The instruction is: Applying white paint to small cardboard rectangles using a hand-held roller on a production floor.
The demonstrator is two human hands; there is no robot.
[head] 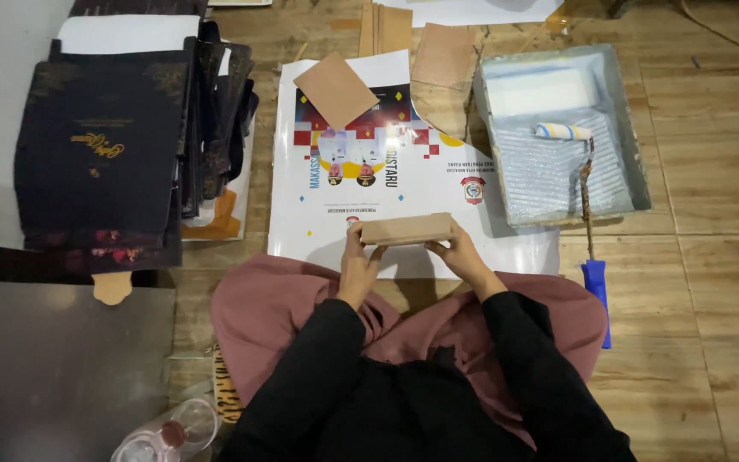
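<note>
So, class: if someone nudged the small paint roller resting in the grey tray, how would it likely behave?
The paint roller would probably roll little: its long blue-gripped handle lies over the grey tray rim, likely pivoting instead. It looks light. Its sleeve, possibly wet, may smear.

At ten o'clock we see a stack of black printed covers [100, 145], at two o'clock a grey paint tray [635, 162] holding a roller [563, 132], and a poster [404, 171] on the wooden floor [712, 282].
</note>
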